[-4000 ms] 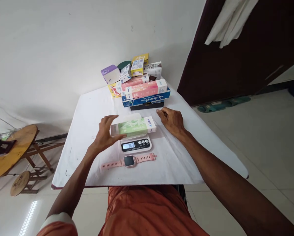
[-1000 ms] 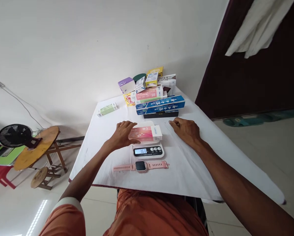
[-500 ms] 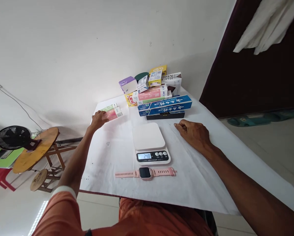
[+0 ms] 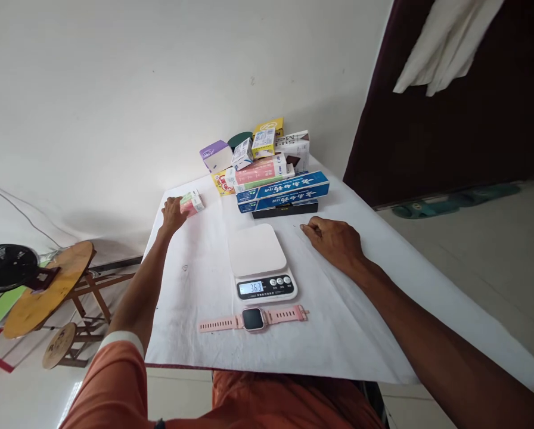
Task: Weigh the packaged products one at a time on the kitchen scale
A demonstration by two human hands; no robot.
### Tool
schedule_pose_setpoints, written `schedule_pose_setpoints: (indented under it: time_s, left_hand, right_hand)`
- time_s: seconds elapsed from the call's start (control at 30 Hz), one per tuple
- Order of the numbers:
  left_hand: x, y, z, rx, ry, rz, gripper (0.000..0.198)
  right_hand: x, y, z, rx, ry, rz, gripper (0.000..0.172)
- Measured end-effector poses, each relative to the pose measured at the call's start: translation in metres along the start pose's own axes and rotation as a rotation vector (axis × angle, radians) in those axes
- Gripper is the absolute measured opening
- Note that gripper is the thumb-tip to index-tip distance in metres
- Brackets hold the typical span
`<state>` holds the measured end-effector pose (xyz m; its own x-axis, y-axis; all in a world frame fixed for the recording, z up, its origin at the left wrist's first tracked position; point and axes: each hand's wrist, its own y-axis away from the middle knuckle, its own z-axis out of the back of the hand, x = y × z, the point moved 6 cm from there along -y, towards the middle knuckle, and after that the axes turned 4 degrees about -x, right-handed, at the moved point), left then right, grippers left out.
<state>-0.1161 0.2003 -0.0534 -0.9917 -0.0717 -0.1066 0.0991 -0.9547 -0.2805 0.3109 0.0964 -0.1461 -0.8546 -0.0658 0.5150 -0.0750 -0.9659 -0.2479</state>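
Note:
At the far left of the table, my left hand (image 4: 173, 215) has its fingers bent around the left end of a small pink and green box (image 4: 192, 203). Part of that box is covered by the hand. My right hand (image 4: 334, 239) rests on the tabletop in a loose fist, with nothing seen in it. Between the hands stands a white kitchen scale (image 4: 258, 250), its platform bare and its lit display showing digits that look like 363. A pink-strapped smartwatch (image 4: 253, 319) lies stretched out in front of the scale.
Behind the scale is a pile with blue toothpaste boxes (image 4: 289, 186), a black box (image 4: 289, 210), a pink carton (image 4: 260, 170), a purple box (image 4: 216, 156) and yellow boxes (image 4: 267, 127). A wall rises behind the table. Left are a fan (image 4: 8, 268) and a wooden stool (image 4: 59, 345).
The view has swung to the right, so the table items sit further left. The scale's digits have changed from about 248 to 363. My left hand stays at the box; my right hand stays curled.

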Motion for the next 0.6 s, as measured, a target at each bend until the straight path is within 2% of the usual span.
schedule_pose_setpoints:
  time_s: [0.07, 0.17, 0.23, 0.3, 0.4, 0.5, 0.6]
  left_hand:
    - [-0.043, -0.001, 0.013, -0.051, 0.086, -0.134, 0.050]
    - [-0.127, 0.006, 0.030, -0.096, 0.208, -0.435, 0.049]
    - [-0.179, 0.017, 0.035, -0.091, 0.212, -0.591, 0.043]
    - [-0.218, 0.030, 0.030, -0.049, 0.185, -0.679, 0.037]
    - [-0.247, 0.043, 0.012, 0.020, 0.077, -0.706, 0.043]
    - [-0.250, 0.046, -0.007, 0.089, -0.038, -0.663, 0.051]
    - [-0.246, 0.039, -0.017, 0.104, -0.048, -0.623, 0.052]
  right_hand:
    - [0.002, 0.000, 0.001, 0.009, 0.012, 0.000, 0.028]
    - [0.004, 0.001, 0.003, 0.024, 0.038, -0.002, 0.028]
    - [0.006, 0.001, 0.004, 0.034, 0.054, 0.005, 0.028]
    - [0.009, 0.001, 0.006, 0.044, 0.068, 0.017, 0.027]
    - [0.012, 0.002, 0.008, 0.064, 0.095, 0.025, 0.027]
    - [0.014, 0.002, 0.010, 0.093, 0.104, 0.024, 0.028]
    - [0.015, 0.002, 0.010, 0.114, 0.102, 0.020, 0.027]
